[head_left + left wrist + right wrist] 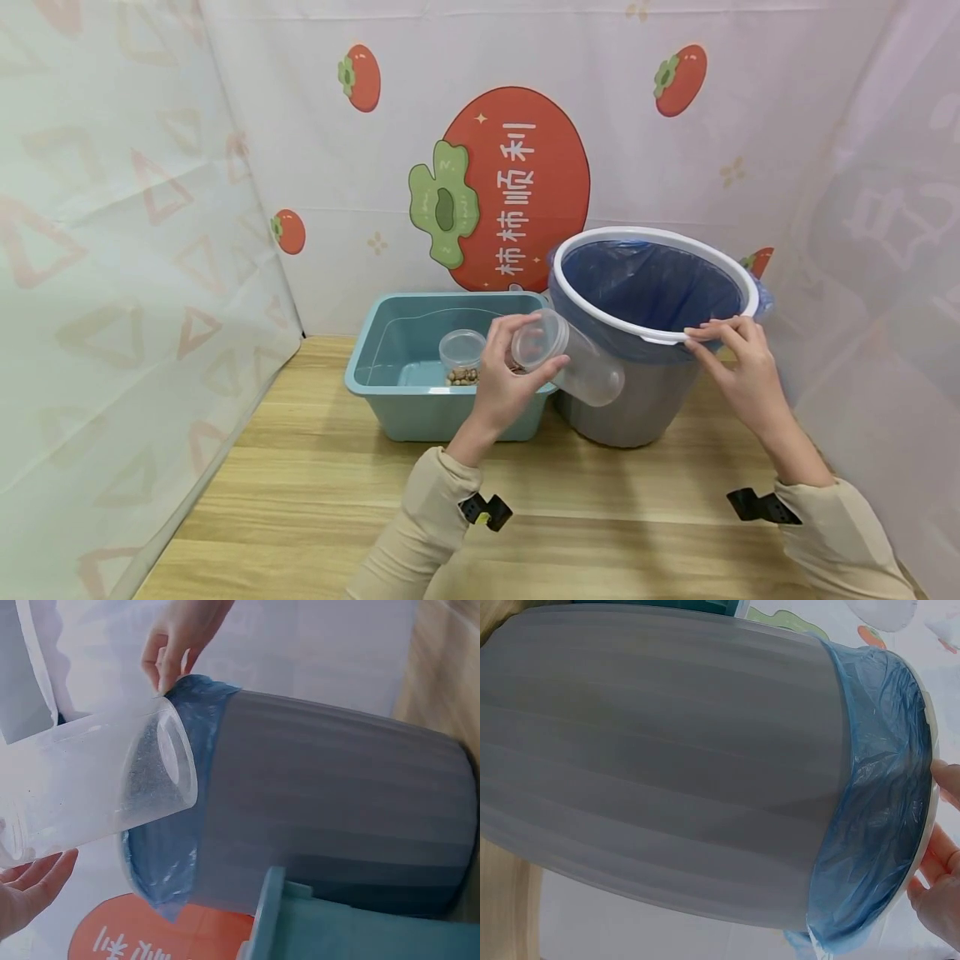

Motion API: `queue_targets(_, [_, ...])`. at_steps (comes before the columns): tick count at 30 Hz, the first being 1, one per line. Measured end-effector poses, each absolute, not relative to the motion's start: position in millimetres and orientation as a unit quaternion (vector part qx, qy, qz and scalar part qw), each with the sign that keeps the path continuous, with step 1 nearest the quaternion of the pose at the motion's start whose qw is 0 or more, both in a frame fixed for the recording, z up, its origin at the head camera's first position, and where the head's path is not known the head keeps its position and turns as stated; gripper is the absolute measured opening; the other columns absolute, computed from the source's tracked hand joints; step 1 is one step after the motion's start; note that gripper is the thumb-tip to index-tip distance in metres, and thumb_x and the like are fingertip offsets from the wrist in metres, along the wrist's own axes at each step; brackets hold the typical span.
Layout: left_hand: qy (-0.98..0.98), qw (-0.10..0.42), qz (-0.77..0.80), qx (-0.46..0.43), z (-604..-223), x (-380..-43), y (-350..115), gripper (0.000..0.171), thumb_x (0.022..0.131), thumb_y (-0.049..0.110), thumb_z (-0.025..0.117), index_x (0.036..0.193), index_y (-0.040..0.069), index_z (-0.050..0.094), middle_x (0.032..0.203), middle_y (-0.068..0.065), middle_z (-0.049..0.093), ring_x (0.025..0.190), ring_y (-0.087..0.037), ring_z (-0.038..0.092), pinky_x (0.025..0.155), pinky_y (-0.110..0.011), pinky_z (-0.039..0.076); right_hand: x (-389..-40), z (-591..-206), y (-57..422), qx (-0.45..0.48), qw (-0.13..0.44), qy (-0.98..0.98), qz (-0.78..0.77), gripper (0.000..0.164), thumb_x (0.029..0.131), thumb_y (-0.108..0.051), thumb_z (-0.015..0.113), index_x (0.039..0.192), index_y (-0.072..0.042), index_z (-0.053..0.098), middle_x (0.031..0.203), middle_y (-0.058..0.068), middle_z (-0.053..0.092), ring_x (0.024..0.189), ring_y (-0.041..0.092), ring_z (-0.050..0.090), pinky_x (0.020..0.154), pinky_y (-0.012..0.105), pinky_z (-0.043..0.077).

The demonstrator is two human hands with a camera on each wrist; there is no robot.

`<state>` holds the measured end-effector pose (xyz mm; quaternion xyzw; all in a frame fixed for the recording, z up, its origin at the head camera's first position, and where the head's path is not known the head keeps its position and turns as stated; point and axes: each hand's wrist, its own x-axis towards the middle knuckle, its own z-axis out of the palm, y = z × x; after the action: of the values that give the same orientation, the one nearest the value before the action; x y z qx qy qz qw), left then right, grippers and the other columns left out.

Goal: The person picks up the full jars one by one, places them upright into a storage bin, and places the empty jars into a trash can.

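Observation:
My left hand [504, 385] grips a clear plastic jar [588, 362] around its ringed end. Tilted, the jar has its other end pointing down and right, in front of the grey trash bin [637, 404]. No contents show inside it. In the left wrist view, the jar [90, 780] crosses in front of the blue bag lining the bin. With thumb and fingers, my right hand [742, 375] pinches the bin's white rim ring [652, 333]. The right wrist view shows the blue bag [877, 787] folded over the bin's outside, below that ring.
Left of the bin stands a teal basin [450, 417] on the wooden table [300, 500]. Another clear container [462, 346] is in it, with small brown nut-like pieces [462, 377]. My left hand hides part of the basin. A printed curtain [315, 150] hangs behind.

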<state>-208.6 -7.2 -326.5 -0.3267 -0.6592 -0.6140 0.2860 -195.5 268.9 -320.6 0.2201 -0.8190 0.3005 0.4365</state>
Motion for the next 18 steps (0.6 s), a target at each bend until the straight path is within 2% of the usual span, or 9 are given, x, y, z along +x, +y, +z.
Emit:
queue_targets(3, [-0.655,0.284,-0.621,-0.325,-318,-210,-10,0.051,0.073,0.025,0.073,0.114,0.005,0.052,0.109,-0.012,0.048,0.095,-0.019,0.052,0.071,-0.029,0.05,-195,-321,269,0.222,0.437,-0.818,0.302,0.029,0.059,0.016,0.071,0.085,0.005,0.063,0.085,0.017,0.05,0.1,-0.004,0.039,0.086,0.016,0.024])
queue_targets(7, [-0.659,0.287,-0.621,-0.313,-303,-210,-13,0.058,0.074,0.043,0.066,0.115,0.004,0.052,0.109,-0.012,0.048,0.095,-0.019,0.051,0.075,-0.028,0.049,-195,-321,269,0.222,0.437,-0.817,0.303,0.029,0.059,0.016,0.071,0.085,0.005,0.063,0.084,0.017,0.05,0.1,-0.006,0.038,0.085,0.016,0.024])
queue_targets(14, [-0.636,0.315,-0.621,-0.333,-266,-197,-14,0.063,0.076,0.045,0.064,0.11,-0.007,0.051,0.104,-0.021,0.048,0.092,-0.03,0.051,0.073,-0.031,0.05,-195,-321,270,0.221,0.436,-0.818,0.303,0.028,0.06,0.016,0.07,0.085,0.005,0.063,0.085,0.017,0.05,0.101,-0.006,0.036,0.085,0.015,0.024])
queue_targets(18, [-0.634,0.332,-0.61,-0.34,-262,-208,-13,0.059,0.076,0.041,0.066,0.112,-0.003,0.052,0.106,-0.017,0.049,0.093,-0.026,0.052,0.073,-0.03,0.05,-195,-321,270,0.221,0.434,-0.819,0.304,0.027,0.062,0.015,0.07,0.085,0.005,0.063,0.086,0.018,0.05,0.101,-0.006,0.035,0.085,0.015,0.024])
